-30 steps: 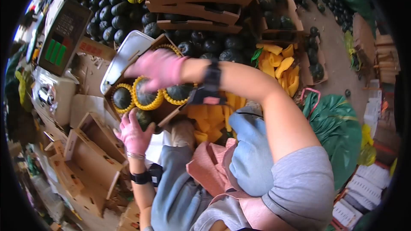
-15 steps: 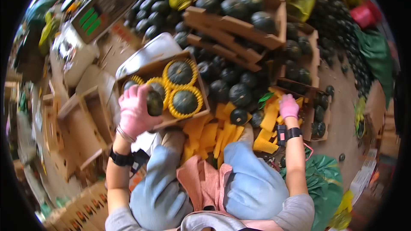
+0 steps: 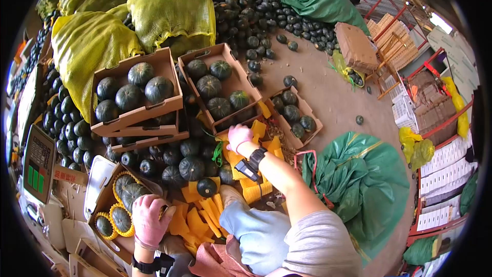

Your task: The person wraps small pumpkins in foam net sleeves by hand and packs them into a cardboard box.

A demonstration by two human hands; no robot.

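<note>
My left hand (image 3: 148,221), in a pink glove, is curled on a dark green pumpkin (image 3: 134,194) over a cardboard box (image 3: 114,243). The hand covers part of this pumpkin. Beside it in the box sit other pumpkins in yellow foam nets, one of them a netted pumpkin (image 3: 122,219). My right hand (image 3: 240,137), also gloved in pink, reaches to the far edge of a pile of flat yellow foam nets (image 3: 256,191). Its fingers look bent, and whatever they grip is hidden. Green strips (image 3: 218,153) lie just left of it.
Stacked cardboard trays (image 3: 138,122) and another pumpkin tray (image 3: 218,118) stand ahead, with loose pumpkins (image 3: 191,168) before them. A small box of pumpkins (image 3: 292,113) is at right, near a green sack (image 3: 359,190). A scale (image 3: 38,164) stands left; yellow mesh sacks (image 3: 174,13) lie behind.
The view has swung to the right, so the box and both hands appear farther left. The left hand stays with the pumpkin at the box; the right stays by the foam nets.
</note>
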